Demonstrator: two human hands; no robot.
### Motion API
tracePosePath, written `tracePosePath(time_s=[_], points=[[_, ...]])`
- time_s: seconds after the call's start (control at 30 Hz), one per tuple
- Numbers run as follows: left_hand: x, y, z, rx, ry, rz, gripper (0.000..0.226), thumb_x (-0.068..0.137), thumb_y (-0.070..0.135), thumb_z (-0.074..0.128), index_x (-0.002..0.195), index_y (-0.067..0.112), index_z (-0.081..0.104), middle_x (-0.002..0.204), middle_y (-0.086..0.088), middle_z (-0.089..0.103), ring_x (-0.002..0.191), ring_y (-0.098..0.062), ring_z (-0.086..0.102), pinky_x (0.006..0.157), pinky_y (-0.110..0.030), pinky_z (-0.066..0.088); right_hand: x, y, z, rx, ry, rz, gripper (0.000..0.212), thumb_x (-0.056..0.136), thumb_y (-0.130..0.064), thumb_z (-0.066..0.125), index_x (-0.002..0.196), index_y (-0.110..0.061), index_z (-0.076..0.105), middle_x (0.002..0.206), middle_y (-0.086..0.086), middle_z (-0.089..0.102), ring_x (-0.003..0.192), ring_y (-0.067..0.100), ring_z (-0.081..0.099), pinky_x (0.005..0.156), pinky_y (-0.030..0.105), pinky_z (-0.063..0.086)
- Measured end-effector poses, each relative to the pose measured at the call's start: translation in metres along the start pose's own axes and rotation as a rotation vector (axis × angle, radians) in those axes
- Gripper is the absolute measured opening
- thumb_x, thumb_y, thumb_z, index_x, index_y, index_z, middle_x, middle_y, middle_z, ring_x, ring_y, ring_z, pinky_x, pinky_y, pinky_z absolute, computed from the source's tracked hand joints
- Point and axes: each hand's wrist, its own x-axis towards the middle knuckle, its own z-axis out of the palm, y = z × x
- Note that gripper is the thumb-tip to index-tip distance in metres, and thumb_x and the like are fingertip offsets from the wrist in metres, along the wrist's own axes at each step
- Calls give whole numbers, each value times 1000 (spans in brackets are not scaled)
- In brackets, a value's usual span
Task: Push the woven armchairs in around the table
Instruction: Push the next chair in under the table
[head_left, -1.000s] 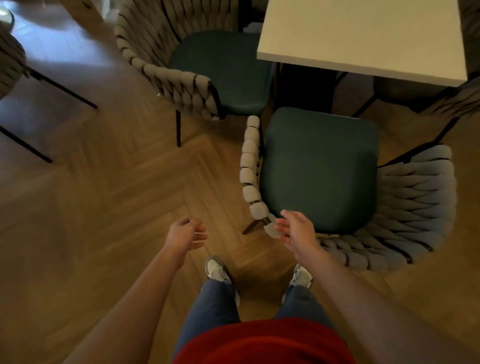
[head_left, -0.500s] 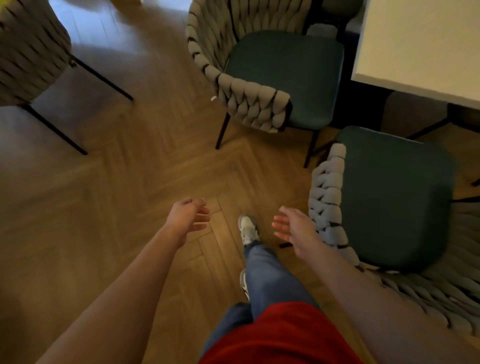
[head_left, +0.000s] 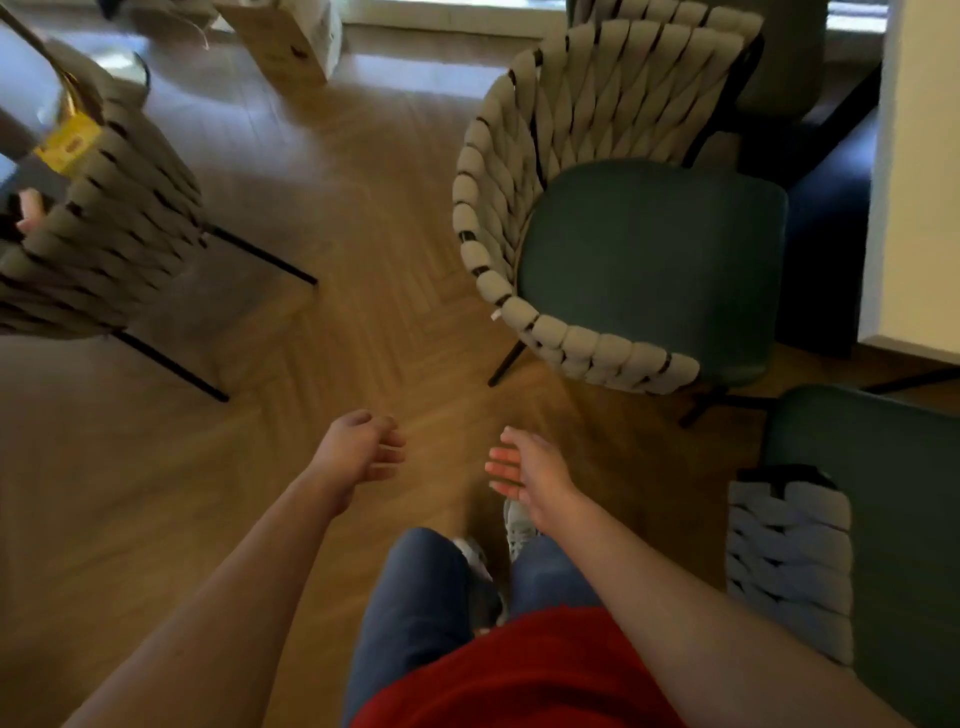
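Dim, motion-blurred; daylight seemingly from above.

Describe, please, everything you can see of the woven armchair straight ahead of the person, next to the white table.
The woven armchair has a curved wraparound back and arms of thick, padded grey-beige straps braided over a thin black frame. Its seat is a flat dark green cushion, bare of objects. Slim black legs stand on the herringbone wood floor. It sits upright, its open front facing the white table, and the front edge of the seat does not reach the tabletop's edge. Neither the left hand nor the right hand touches it; both hang open short of it.
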Motion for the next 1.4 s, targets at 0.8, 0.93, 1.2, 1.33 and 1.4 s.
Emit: tracePosePath(time_s=[0.8, 0.93, 1.2, 1.33, 1.4], points=[[277, 351, 4, 721, -495, 207, 18, 99, 22, 54, 109, 9, 60, 90, -12, 65, 75, -22, 64, 55, -29, 47, 150, -185, 182, 1381, 368, -83, 51, 95, -44, 54, 135, -13, 47, 107, 14, 60, 97, 31, 60, 95, 48, 49], [306, 388, 34, 811, -514, 272, 20, 98, 27, 55, 110, 11, 58, 97, -13, 65, 82, -24, 65, 58, -32, 49, 171, -195, 191, 1508, 545, -54, 52, 91, -50, 57, 132, -18, 53, 120, 13, 62, 111, 33, 60, 83, 46, 55], [368, 465, 99, 1007, -474, 331, 27, 94, 34, 58, 109, 14, 50, 99, -13, 62, 89, -32, 64, 78, -54, 59, 191, -223, 190, 1658, 786, -95, 36, 99, -40, 48, 129, -22, 56, 122, 2, 64, 104, 21, 61, 81, 40, 53], [384, 490, 113, 1095, -511, 327, 38, 95, 35, 59, 123, 14, 44, 104, -15, 61, 89, -32, 66, 64, -45, 58, 191, -232, 192, 1717, 935, -7, 41, 89, -42, 61, 124, -23, 58, 121, 5, 66, 104, 26, 64, 83, 41, 55], [391, 500, 121, 1135, -539, 346, 38, 96, 33, 56, 125, 13, 41, 102, -15, 61, 89, -33, 66, 67, -47, 59, 194, -238, 193, 1771, 979, -9, 48, 89, -42, 62, 130, -18, 54, 117, 5, 65, 102, 26, 64, 83, 40, 54]])
